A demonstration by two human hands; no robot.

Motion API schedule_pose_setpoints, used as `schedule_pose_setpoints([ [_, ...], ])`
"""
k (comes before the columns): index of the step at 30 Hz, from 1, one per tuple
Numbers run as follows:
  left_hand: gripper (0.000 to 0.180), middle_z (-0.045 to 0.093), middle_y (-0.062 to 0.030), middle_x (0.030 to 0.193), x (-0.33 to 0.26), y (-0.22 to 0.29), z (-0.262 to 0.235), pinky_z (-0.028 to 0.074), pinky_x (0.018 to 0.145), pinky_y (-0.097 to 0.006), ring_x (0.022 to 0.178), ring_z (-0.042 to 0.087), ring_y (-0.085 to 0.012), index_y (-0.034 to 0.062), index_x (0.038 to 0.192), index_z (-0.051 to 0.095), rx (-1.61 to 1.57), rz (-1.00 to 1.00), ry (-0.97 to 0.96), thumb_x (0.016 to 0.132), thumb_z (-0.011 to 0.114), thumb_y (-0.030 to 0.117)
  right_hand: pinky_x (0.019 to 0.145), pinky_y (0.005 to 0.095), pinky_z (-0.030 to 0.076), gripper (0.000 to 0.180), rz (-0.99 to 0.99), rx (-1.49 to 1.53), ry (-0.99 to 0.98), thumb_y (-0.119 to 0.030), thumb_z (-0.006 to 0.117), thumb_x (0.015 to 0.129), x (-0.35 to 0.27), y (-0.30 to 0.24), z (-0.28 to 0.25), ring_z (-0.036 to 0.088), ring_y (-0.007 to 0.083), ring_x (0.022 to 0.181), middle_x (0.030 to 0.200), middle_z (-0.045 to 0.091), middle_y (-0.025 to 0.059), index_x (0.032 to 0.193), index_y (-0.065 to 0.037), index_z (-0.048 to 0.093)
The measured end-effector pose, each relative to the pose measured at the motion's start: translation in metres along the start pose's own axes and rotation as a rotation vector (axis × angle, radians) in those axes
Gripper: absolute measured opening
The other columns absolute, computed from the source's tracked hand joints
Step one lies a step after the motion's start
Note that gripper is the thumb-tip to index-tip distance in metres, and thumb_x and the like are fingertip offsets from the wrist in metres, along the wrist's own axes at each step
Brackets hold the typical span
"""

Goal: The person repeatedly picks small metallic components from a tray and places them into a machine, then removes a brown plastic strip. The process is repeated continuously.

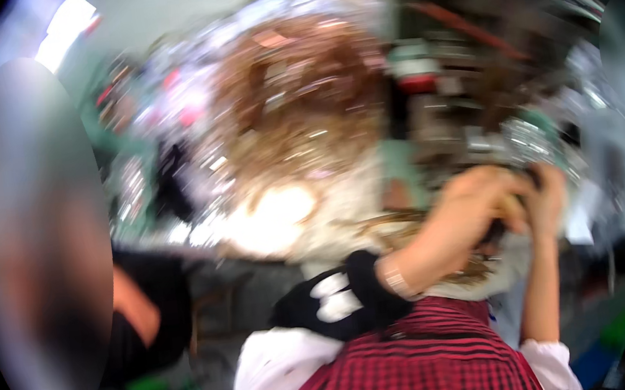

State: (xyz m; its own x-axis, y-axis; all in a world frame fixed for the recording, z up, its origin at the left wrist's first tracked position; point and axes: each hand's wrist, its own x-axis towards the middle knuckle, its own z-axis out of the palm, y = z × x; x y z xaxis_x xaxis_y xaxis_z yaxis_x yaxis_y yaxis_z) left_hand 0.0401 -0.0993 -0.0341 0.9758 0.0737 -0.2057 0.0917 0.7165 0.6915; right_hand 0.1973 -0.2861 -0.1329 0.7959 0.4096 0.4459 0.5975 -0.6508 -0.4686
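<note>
I seem to be in a workshop or sorting floor: a big heap of brown and silvery scraps [295,112] fills the worktop, with cluttered machinery or shelving [460,70] behind it, all badly blurred.

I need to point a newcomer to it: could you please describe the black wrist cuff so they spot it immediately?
Start at the red-and-black checked garment at the bottom centre. Just above it, a forearm rises toward the two hands. The black cuff wraps that forearm and alone carries white patches.

Head view looks down; close; motion-blurred.
</note>
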Motion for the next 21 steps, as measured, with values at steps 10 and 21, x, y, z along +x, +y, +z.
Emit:
schedule_pose_setpoints([
  [10,0.012,0.071,-0.0099,0.091,-0.155,0.027,-0.126,0.053,0.072,-0.036,0.082,0.068,-0.0277,0.0040,0.097,0.073,1.384,0.726,0.939,0.086,0.073,0.008,0.096,0.0287,0.046,0.026,0.110,0.273,-0.045,-0.016,0.058,0.103,0.004,0.066,-0.009,0.062,0.0152,0.107,0.117,0.069,0.0086,0.123,0.000,0.064],
  [21,0.018,0.055,-0.0127,0.102,-0.065,0.038,-0.230,0.042,0.086,-0.042,0.100,0.053,-0.0319,0.0067,0.090,0.069,2.041,0.632,0.942,0.073,0.064,0.007,0.104,0.0300,0.042,0.031,0.097,0.366,0.007,-0.015,0.058,0.103,0.032,-0.011,-0.011,0.060,0.0173,0.115,0.124,0.068,0.0109,0.126,0.003,0.065],
])
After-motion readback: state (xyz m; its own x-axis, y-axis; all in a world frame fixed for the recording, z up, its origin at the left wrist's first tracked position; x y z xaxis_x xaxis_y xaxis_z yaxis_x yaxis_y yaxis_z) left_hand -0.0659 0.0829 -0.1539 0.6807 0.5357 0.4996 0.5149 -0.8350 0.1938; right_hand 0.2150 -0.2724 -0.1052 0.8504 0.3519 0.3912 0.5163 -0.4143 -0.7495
